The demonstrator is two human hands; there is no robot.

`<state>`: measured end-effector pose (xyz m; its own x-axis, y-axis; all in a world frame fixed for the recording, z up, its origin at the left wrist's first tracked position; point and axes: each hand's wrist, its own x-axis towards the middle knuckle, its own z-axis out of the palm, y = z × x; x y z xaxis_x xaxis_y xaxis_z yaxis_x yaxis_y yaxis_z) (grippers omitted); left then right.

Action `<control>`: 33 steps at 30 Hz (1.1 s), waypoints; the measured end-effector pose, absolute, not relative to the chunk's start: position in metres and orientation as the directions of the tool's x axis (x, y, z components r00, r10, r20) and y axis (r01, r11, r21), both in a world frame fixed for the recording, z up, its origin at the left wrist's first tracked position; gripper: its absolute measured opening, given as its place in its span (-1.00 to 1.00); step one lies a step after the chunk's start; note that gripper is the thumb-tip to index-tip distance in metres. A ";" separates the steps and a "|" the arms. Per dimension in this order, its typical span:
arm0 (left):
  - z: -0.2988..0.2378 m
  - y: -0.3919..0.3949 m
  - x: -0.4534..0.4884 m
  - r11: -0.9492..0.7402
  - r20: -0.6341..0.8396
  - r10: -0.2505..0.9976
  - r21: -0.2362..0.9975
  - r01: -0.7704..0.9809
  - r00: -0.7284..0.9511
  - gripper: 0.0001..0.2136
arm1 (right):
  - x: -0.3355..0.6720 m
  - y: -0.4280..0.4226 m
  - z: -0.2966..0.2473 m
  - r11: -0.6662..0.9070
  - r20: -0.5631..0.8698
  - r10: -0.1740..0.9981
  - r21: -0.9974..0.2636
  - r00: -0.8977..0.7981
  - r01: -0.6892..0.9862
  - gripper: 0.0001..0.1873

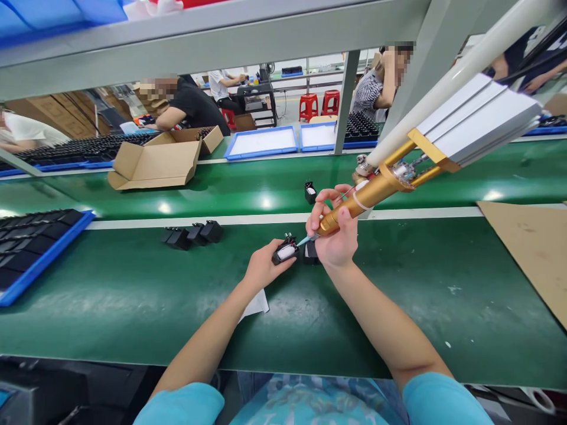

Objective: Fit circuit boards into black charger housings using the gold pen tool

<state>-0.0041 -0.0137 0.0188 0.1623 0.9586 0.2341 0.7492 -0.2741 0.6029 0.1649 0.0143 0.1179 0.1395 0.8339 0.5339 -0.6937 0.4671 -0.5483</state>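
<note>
My left hand [264,267] is closed around a small black power adapter case [286,252]. The case has metal prongs on top and is open towards me, with something white inside. In my right hand [335,236] is a gold-coloured dispensing gun [354,208], gripped near its front end and tilted down to the left. Its thin pale-blue nozzle [305,241] reaches the right side of the open case; whether it touches is too small to tell. Another black case [311,252] sits just behind my right hand, partly hidden by it. A further one [310,192] stands on the green belt beyond.
Several black cases [195,234] stand in a row to the left. A blue tray [48,254] of black cases is at the far left. White paper [256,306] lies by my left wrist, brown cardboard [531,254] at the right. A carton [157,162] and co-workers are beyond the green belt [248,189].
</note>
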 end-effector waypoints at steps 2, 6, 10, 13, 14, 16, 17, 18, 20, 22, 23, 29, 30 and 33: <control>0.028 -0.020 0.001 -0.327 0.341 0.931 0.618 0.715 0.132 -0.67 | 0.164 0.013 0.118 0.452 0.534 0.836 -0.535 0.129 -0.714 -0.68; 0.039 -0.028 0.003 -0.363 0.438 0.896 0.638 0.679 0.067 -0.71 | 0.163 0.011 0.119 0.440 0.536 0.836 -0.524 0.119 -0.729 -0.66; 0.043 -0.032 0.002 -0.358 0.444 0.895 0.650 0.670 0.047 -0.70 | 0.163 0.009 0.120 0.443 0.546 0.829 -0.512 0.119 -0.735 -0.73; 0.045 -0.034 0.004 -0.362 0.444 0.894 0.645 0.673 0.056 -0.71 | 0.163 0.008 0.120 0.456 0.550 0.824 -0.505 0.134 -0.733 -0.78; 0.045 -0.035 0.004 -0.361 0.444 0.894 0.643 0.675 0.055 -0.71 | 0.163 0.008 0.120 0.457 0.550 0.824 -0.505 0.136 -0.732 -0.78; 0.046 -0.035 0.005 -0.355 0.446 0.894 0.642 0.679 0.046 -0.71 | 0.163 0.008 0.121 0.449 0.545 0.829 -0.513 0.127 -0.732 -0.76; 0.046 -0.035 0.005 -0.353 0.447 0.893 0.643 0.680 0.040 -0.71 | 0.163 0.007 0.121 0.443 0.540 0.833 -0.517 0.122 -0.733 -0.74; 0.046 -0.035 0.006 -0.351 0.448 0.893 0.644 0.680 0.036 -0.71 | 0.163 0.007 0.122 0.439 0.537 0.835 -0.518 0.120 -0.734 -0.71; 0.045 -0.034 0.006 -0.346 0.445 0.895 0.648 0.679 0.031 -0.70 | 0.163 0.007 0.122 0.440 0.536 0.835 -0.515 0.125 -0.736 -0.65; 0.045 -0.034 0.006 -0.332 0.428 0.903 0.662 0.672 0.024 -0.68 | 0.163 0.006 0.123 0.447 0.534 0.835 -0.514 0.134 -0.732 -0.62; 0.044 -0.034 0.007 -0.322 0.415 0.910 0.672 0.667 0.020 -0.67 | 0.162 0.006 0.123 0.449 0.532 0.836 -0.516 0.138 -0.729 -0.61; 0.041 -0.034 0.015 -0.310 0.364 0.930 0.699 0.645 0.053 -0.65 | 0.160 0.005 0.123 0.439 0.528 0.838 -0.504 0.136 -0.744 -0.63; 0.041 -0.034 0.017 -0.319 0.367 0.928 0.689 0.651 0.066 -0.65 | 0.160 0.004 0.123 0.433 0.528 0.839 -0.504 0.130 -0.747 -0.64; 0.041 -0.038 0.023 -0.358 0.396 0.913 0.657 0.664 0.101 -0.64 | 0.159 0.000 0.124 0.415 0.519 0.848 -0.519 0.111 -0.747 -0.64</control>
<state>0.0233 -0.0375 0.0411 0.1006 0.9126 0.3962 0.6637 -0.3582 0.6567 0.1587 0.0000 0.1237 0.1110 0.8478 0.5185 -0.7468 0.4154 -0.5193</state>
